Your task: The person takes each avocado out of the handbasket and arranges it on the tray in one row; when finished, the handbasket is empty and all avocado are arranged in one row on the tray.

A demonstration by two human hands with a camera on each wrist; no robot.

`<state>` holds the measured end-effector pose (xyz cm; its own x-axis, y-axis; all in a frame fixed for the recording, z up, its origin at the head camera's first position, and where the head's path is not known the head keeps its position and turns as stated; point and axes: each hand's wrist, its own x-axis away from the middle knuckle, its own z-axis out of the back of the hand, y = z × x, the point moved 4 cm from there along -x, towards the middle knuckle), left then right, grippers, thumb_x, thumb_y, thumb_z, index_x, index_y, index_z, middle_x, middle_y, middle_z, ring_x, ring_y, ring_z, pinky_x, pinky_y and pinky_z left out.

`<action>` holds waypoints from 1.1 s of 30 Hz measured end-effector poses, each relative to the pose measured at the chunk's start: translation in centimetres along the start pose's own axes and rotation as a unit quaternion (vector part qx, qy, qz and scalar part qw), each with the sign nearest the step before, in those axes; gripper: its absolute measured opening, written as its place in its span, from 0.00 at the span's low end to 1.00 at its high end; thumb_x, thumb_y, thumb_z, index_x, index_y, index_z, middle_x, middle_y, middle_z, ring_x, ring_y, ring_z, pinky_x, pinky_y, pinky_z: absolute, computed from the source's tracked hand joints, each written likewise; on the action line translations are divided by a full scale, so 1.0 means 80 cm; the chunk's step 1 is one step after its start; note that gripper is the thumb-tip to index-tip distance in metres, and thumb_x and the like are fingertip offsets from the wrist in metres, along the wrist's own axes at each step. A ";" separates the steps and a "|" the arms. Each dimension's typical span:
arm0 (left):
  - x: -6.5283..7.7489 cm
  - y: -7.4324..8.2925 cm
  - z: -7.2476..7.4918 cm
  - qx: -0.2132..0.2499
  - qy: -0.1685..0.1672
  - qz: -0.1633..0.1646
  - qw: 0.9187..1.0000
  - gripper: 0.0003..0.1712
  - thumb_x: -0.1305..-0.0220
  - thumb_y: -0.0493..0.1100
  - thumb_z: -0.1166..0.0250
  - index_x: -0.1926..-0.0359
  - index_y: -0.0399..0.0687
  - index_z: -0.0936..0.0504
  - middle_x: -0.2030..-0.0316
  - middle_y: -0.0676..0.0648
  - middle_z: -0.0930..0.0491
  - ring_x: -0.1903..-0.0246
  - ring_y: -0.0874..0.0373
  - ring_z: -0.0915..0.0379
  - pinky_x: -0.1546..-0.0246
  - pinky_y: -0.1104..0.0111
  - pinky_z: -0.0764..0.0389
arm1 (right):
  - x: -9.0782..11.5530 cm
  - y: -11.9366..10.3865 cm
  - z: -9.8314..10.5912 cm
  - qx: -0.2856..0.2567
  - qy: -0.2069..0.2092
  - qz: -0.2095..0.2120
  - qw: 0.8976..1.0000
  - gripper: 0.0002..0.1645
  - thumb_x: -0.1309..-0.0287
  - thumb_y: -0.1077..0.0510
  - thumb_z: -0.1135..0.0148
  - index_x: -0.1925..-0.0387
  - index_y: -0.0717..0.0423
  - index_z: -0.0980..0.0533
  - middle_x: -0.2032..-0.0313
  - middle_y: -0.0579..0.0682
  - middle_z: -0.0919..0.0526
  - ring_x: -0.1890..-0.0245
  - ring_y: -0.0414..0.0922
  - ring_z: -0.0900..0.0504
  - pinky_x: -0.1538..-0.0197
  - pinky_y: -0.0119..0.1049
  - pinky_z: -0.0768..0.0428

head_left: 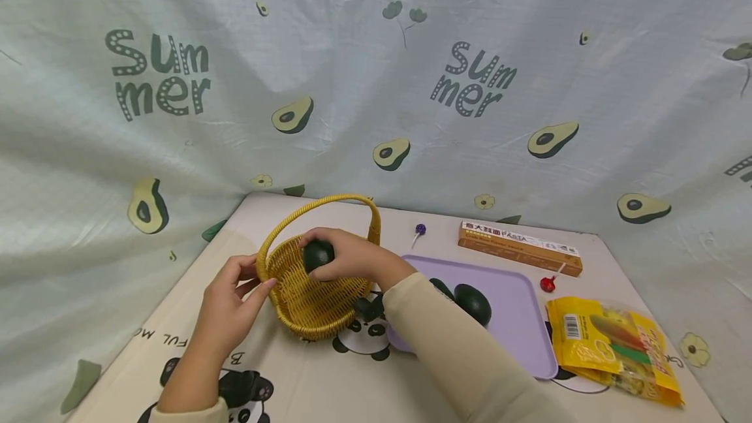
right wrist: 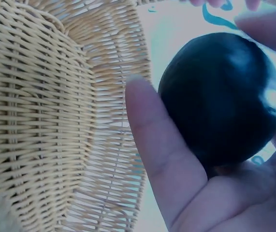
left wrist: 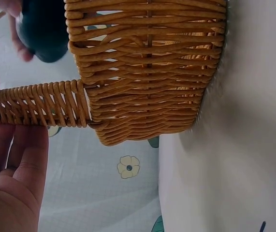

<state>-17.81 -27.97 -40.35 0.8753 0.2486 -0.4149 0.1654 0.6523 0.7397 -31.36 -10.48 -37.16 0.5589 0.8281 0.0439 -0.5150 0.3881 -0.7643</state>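
Note:
My left hand (head_left: 226, 309) pinches the lower end of the handle on a yellow wicker basket (head_left: 320, 309), thumb on one side and fingers on the other. In the left wrist view the basket (left wrist: 147, 67) stands on the table. Over the basket's opening my right hand (head_left: 346, 256) holds a dark green avocado (head_left: 318, 256), with thumb and fingers around it. From the right wrist, the avocado (right wrist: 220, 99) looks smooth and glossy, and the basket's woven inside (right wrist: 36, 111) shows bare. Two more dark avocados (head_left: 472, 304) lie on a lilac tray (head_left: 517, 338), partly hidden by my right sleeve.
Behind the tray lies a brown pasta box (head_left: 519, 248). A purple lollipop (head_left: 420, 230) is at the back, and a red lollipop (head_left: 548, 284) sits right of the tray. Yellow snack bags (head_left: 617, 351) lie at the right. A printed cloth (head_left: 352, 70) hangs behind the table.

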 end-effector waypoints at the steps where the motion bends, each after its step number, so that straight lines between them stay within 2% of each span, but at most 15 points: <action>1: 0.000 0.000 0.000 0.001 0.000 0.001 1.000 0.25 0.34 0.33 0.30 0.39 0.42 0.28 0.45 0.41 0.22 0.45 0.48 0.21 0.45 0.60 0.18 | 0.004 0.001 0.001 -0.009 -0.001 0.002 1.000 0.30 0.43 0.55 0.27 0.39 0.40 0.26 0.39 0.42 0.25 0.45 0.44 0.23 0.47 0.35 0.15; 4: 0.001 0.000 -0.001 0.000 0.000 0.004 1.000 0.25 0.33 0.34 0.31 0.39 0.42 0.28 0.46 0.42 0.22 0.45 0.49 0.21 0.45 0.61 0.17 | 0.018 0.003 0.006 -0.042 -0.001 0.002 0.999 0.31 0.46 0.53 0.24 0.42 0.35 0.28 0.41 0.42 0.26 0.47 0.45 0.21 0.50 0.36 0.13; 8: 0.001 0.001 -0.002 -0.004 0.001 0.005 1.000 0.24 0.33 0.34 0.31 0.39 0.42 0.28 0.46 0.42 0.22 0.45 0.49 0.21 0.45 0.61 0.17 | 0.039 0.007 0.017 -0.075 0.011 -0.001 0.997 0.33 0.45 0.51 0.26 0.41 0.28 0.30 0.44 0.47 0.25 0.49 0.48 0.19 0.54 0.39 0.12; 11: 0.001 0.002 -0.002 -0.007 0.002 0.004 1.000 0.24 0.33 0.35 0.31 0.39 0.42 0.28 0.45 0.43 0.22 0.45 0.49 0.21 0.45 0.62 0.17 | 0.054 0.011 0.026 -0.106 0.016 0.004 0.994 0.33 0.43 0.53 0.28 0.40 0.27 0.31 0.46 0.52 0.24 0.50 0.50 0.19 0.52 0.41 0.12; 13: 0.001 0.003 -0.002 -0.007 0.001 0.005 1.000 0.24 0.32 0.35 0.31 0.39 0.41 0.28 0.45 0.43 0.22 0.45 0.49 0.21 0.44 0.62 0.18 | 0.064 0.014 0.032 -0.124 0.018 0.013 0.992 0.32 0.39 0.54 0.30 0.39 0.27 0.31 0.45 0.52 0.24 0.49 0.50 0.19 0.51 0.42 0.12; 17: 0.001 0.004 -0.001 -0.007 0.002 0.009 1.000 0.24 0.32 0.36 0.31 0.38 0.42 0.28 0.45 0.43 0.22 0.44 0.50 0.22 0.44 0.63 0.18 | 0.082 0.020 0.039 -0.162 0.019 0.015 0.987 0.28 0.33 0.56 0.35 0.37 0.30 0.30 0.40 0.53 0.25 0.45 0.51 0.20 0.51 0.50 0.10; 22: 0.001 0.005 0.000 -0.010 0.000 0.009 1.000 0.24 0.31 0.37 0.31 0.38 0.42 0.28 0.45 0.43 0.22 0.45 0.49 0.22 0.44 0.63 0.18 | 0.099 0.026 0.046 -0.167 0.037 0.021 0.985 0.23 0.30 0.58 0.39 0.37 0.38 0.27 0.36 0.53 0.30 0.44 0.55 0.21 0.52 0.55 0.10; 26: 0.001 0.005 0.000 -0.009 -0.001 0.007 1.000 0.25 0.32 0.36 0.31 0.38 0.41 0.28 0.45 0.42 0.22 0.45 0.49 0.21 0.44 0.64 0.18 | 0.116 0.030 0.052 -0.160 0.058 0.030 0.985 0.27 0.35 0.60 0.34 0.37 0.40 0.28 0.36 0.53 0.30 0.44 0.55 0.21 0.50 0.50 0.10; 29: 0.002 0.005 0.001 -0.007 -0.002 0.006 1.000 0.24 0.32 0.36 0.31 0.38 0.41 0.28 0.45 0.41 0.22 0.45 0.48 0.22 0.45 0.67 0.18 | 0.129 0.031 0.056 -0.139 0.070 0.026 0.988 0.31 0.38 0.59 0.30 0.36 0.38 0.29 0.37 0.52 0.27 0.45 0.53 0.21 0.49 0.45 0.11; 33: 0.002 0.004 0.000 -0.004 0.000 0.004 1.000 0.24 0.32 0.36 0.31 0.38 0.40 0.28 0.46 0.41 0.22 0.45 0.49 0.22 0.46 0.74 0.18 | 0.148 0.033 0.061 -0.134 0.085 0.011 0.987 0.32 0.37 0.58 0.31 0.34 0.37 0.30 0.40 0.56 0.22 0.46 0.52 0.19 0.49 0.45 0.11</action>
<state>-17.57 -27.71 -40.15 0.8764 0.2536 -0.4094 0.1554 0.6557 0.7389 -29.25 2.33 -35.53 0.6614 0.7472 -0.0660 -0.3513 0.2308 -0.9074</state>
